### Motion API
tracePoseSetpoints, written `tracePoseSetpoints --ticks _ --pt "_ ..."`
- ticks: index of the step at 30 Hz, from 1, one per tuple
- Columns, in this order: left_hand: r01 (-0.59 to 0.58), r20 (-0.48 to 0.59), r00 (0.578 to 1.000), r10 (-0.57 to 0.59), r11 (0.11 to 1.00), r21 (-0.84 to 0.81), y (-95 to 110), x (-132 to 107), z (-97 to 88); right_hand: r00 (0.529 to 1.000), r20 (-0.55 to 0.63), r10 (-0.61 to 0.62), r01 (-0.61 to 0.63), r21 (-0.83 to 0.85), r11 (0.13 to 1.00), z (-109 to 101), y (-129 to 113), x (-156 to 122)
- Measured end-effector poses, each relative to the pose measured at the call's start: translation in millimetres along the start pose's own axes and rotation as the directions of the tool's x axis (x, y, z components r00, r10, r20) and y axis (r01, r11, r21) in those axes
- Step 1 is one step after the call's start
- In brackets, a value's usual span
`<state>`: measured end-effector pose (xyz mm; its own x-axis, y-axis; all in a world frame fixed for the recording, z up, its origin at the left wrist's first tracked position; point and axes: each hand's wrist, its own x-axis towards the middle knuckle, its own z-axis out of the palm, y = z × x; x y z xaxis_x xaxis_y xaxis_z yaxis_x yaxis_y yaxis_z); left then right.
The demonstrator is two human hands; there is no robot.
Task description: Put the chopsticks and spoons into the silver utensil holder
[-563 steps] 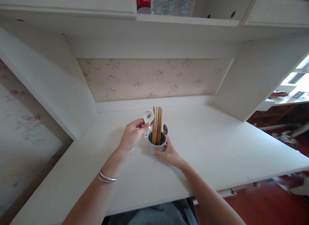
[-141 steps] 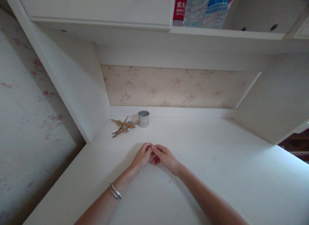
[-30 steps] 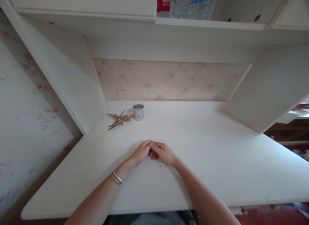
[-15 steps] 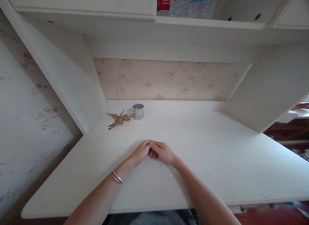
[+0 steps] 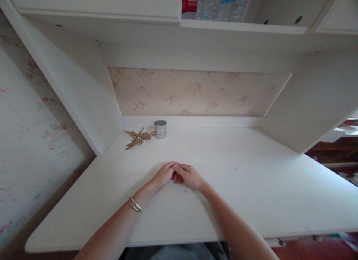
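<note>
My left hand [image 5: 164, 175] and my right hand [image 5: 190, 177] rest clasped together on the white desk [image 5: 251, 185]. Both are closed, the right thumb lying over the left fingers, and no object shows between them. Two silver bangles [image 5: 135, 205] circle my left wrist. Farther back on the left stands a small grey metal cup [image 5: 160, 129] with a pattern of holes in its side, upright. Beside it, a crossed pile of wooden chopsticks [image 5: 137, 136] and metal spoons [image 5: 145, 133] lies on the desktop.
Overhead, a white shelf [image 5: 243, 28] holds clear plastic bottles [image 5: 208, 6] and a red-labelled item [image 5: 189, 2]. Side panels [image 5: 78, 81] bound the desk left and right. Floral wallpaper [image 5: 184, 90] shows at the back.
</note>
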<state>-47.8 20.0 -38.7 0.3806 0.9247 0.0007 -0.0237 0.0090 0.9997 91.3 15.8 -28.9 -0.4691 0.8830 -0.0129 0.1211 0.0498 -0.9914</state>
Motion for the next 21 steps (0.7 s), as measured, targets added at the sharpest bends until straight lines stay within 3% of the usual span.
tracePoseSetpoints --ticks 21 --pt "0.001 0.002 1.000 -0.001 1.000 -0.001 4.6 -2.2 1.6 1.000 -0.004 0.003 -0.003 -0.022 1.000 0.1 1.2 -0.2"
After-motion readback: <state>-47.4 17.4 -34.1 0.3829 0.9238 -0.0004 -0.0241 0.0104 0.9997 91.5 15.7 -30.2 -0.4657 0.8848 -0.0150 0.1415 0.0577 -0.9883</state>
